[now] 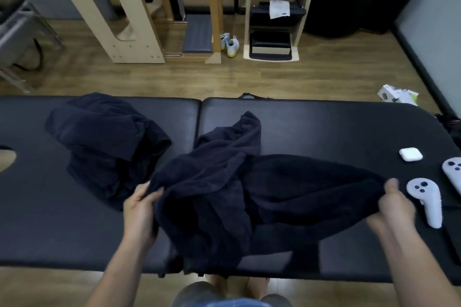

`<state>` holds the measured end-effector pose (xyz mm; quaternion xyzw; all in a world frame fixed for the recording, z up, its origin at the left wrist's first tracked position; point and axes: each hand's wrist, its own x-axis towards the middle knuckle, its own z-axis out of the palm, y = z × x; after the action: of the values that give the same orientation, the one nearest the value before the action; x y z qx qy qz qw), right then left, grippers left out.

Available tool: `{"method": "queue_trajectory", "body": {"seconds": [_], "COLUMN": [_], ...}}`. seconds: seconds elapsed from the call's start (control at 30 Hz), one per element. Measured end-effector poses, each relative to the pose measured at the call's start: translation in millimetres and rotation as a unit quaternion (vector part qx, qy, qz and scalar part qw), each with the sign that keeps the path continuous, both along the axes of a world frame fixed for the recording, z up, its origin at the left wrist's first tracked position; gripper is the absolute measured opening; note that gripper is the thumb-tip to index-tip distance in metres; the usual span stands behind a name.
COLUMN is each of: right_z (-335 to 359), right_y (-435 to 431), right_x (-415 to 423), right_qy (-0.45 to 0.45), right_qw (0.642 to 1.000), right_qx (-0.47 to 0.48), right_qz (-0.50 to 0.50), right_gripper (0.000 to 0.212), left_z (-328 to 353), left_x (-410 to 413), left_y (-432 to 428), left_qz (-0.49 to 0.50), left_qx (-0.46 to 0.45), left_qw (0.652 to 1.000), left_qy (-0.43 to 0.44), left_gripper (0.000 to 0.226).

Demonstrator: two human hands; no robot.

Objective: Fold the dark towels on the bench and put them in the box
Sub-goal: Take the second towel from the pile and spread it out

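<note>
A dark navy towel (224, 189) lies crumpled across the middle of the black padded bench (324, 127), and part of it hangs over the near edge. My left hand (139, 207) grips its left edge. My right hand (394, 204) pinches its right end, stretched toward the right. A second dark towel (104, 137) sits in a rumpled heap at the bench's left. No box for the towels is in view.
Two white handheld controllers (424, 199) (452, 172) and a small white case (410, 154) lie at the bench's right end. A face hole (6, 159) opens at the left end. Beyond the bench are wooden floor, wooden equipment (112, 7), white shoes (230, 44) and a small carton (396, 94).
</note>
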<state>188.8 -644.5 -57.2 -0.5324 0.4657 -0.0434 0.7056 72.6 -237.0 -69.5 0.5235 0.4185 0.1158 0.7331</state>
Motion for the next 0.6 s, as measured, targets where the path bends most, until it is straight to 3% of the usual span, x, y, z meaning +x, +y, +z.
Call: {"method": "queue_trajectory", "body": {"seconds": [0.1, 0.17, 0.23, 0.37, 0.47, 0.53, 0.6], "right_z": [4, 9, 19, 33, 43, 49, 46], "right_y": [5, 14, 33, 84, 114, 136, 158], "right_x": [20, 31, 38, 37, 30, 25, 20], "right_qy": [-0.019, -0.013, -0.013, -0.024, 0.007, 0.036, 0.029], "right_qw": [0.993, 0.991, 0.995, 0.970, 0.952, 0.935, 0.884], "right_qx": [0.088, 0.109, 0.097, -0.039, -0.030, 0.000, 0.005], "right_qz": [-0.080, -0.077, -0.001, 0.237, 0.304, 0.353, 0.466], "right_gripper": [0.012, 0.022, 0.014, 0.045, 0.051, 0.032, 0.013], "left_z": [12, 20, 20, 28, 52, 73, 80], "left_x": [-9, -10, -10, -8, -9, -11, -15], "left_y": [14, 7, -9, -27, -29, -38, -44], "left_qz": [0.026, -0.012, -0.081, -0.211, -0.214, -0.255, -0.335], "left_qx": [-0.031, -0.057, -0.046, 0.123, 0.044, -0.023, -0.041], "left_qw": [0.999, 0.998, 0.996, 0.970, 0.972, 0.957, 0.930], "left_qy": [-0.016, -0.027, -0.004, -0.009, -0.091, -0.135, -0.146], "left_gripper": [0.035, 0.043, 0.043, 0.021, 0.017, 0.028, 0.030]}}
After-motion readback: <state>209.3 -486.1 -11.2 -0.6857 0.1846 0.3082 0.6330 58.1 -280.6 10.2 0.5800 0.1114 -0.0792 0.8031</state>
